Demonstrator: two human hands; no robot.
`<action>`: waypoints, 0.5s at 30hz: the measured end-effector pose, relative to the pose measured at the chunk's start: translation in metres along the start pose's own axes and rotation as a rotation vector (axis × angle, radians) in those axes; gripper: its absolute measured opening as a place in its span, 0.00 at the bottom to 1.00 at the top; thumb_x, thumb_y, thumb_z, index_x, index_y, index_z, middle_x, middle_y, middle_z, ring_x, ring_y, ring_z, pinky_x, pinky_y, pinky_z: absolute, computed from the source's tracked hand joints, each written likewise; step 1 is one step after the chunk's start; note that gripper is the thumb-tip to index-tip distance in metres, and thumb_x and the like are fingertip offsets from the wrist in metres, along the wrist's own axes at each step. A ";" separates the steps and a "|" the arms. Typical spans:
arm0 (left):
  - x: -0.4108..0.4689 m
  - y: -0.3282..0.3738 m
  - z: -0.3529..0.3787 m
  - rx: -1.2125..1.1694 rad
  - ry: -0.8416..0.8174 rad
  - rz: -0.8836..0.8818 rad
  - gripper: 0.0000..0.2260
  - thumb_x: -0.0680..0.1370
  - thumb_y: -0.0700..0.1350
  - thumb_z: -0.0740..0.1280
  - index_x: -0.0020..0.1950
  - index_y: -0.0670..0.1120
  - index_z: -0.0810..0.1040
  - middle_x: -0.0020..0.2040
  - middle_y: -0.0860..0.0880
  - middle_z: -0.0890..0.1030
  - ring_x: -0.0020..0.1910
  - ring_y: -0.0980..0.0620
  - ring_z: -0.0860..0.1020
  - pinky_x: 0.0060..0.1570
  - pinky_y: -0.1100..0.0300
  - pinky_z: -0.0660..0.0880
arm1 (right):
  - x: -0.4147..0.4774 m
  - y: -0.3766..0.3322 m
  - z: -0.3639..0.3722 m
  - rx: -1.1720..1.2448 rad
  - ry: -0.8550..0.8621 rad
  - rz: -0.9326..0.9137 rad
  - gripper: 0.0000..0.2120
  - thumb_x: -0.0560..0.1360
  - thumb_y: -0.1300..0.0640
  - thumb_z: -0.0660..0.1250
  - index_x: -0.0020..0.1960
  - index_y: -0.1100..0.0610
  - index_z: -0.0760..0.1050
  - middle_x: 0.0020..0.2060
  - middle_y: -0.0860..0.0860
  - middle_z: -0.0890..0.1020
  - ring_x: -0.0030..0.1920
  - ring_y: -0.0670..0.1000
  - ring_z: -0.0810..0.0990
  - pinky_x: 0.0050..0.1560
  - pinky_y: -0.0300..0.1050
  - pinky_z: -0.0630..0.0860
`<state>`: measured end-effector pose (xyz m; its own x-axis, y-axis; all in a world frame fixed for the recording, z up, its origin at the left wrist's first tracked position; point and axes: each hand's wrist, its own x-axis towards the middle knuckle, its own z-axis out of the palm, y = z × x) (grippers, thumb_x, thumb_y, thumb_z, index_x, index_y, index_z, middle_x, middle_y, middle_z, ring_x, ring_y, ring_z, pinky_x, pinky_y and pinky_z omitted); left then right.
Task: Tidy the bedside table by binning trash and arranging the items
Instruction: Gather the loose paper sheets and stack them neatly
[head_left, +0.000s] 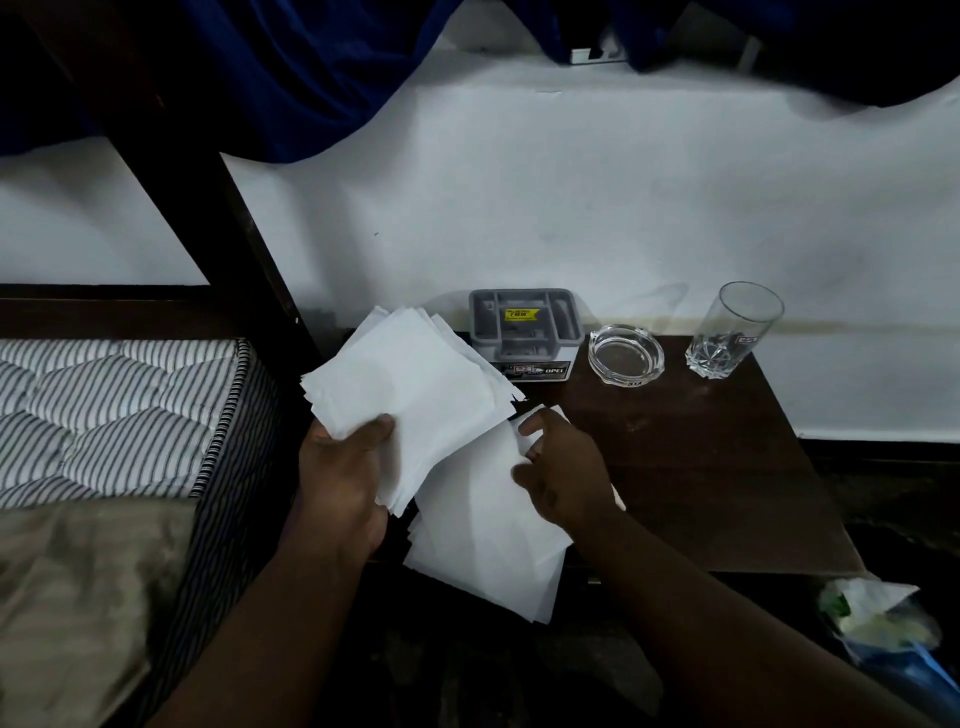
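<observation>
Both forearms reach in low: left hand (345, 470) has its grip clenched on a fanned sheaf of white tissues (410, 387), lifted clear so loose ones can join it. Right hand (563, 470) presses fingers onto more sheets (488, 540) overhanging the table (701, 457) edge, seemingly gathering them; organiser (524, 325), ashtray (626, 358) and glass (732, 330) line the wall.

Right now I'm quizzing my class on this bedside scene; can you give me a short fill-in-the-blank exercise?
1. The left hand holds a stack of white ____.
2. The glass ashtray sits between the grey organizer and the drinking ____.
3. The right hand rests on more sheets lying on the dark ____.

Missing words: paper; glass; table
</observation>
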<state>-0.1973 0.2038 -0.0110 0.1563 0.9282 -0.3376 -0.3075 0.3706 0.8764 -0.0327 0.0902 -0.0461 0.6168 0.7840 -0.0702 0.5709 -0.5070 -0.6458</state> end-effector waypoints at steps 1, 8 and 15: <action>0.000 0.000 0.000 0.002 0.003 0.006 0.22 0.78 0.28 0.68 0.70 0.41 0.78 0.64 0.43 0.84 0.61 0.44 0.83 0.64 0.48 0.79 | 0.002 0.000 -0.002 0.089 0.008 0.031 0.18 0.70 0.65 0.74 0.58 0.61 0.77 0.42 0.56 0.84 0.45 0.58 0.83 0.48 0.49 0.78; 0.007 -0.001 -0.007 0.062 0.056 0.065 0.20 0.77 0.28 0.68 0.67 0.42 0.80 0.52 0.52 0.87 0.44 0.59 0.86 0.42 0.66 0.81 | 0.019 0.003 -0.048 0.796 -0.024 0.385 0.03 0.73 0.70 0.71 0.46 0.66 0.82 0.36 0.59 0.82 0.35 0.55 0.79 0.38 0.47 0.80; 0.008 -0.008 -0.004 0.128 0.031 0.098 0.16 0.77 0.27 0.67 0.57 0.46 0.81 0.41 0.59 0.88 0.41 0.61 0.86 0.39 0.69 0.80 | 0.019 0.017 -0.102 1.265 0.130 0.485 0.08 0.73 0.74 0.69 0.41 0.62 0.78 0.36 0.54 0.85 0.35 0.47 0.86 0.34 0.38 0.82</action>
<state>-0.1975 0.2086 -0.0228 0.1018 0.9609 -0.2575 -0.1975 0.2732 0.9415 0.0439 0.0603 0.0188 0.6981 0.5478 -0.4611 -0.5555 0.0080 -0.8315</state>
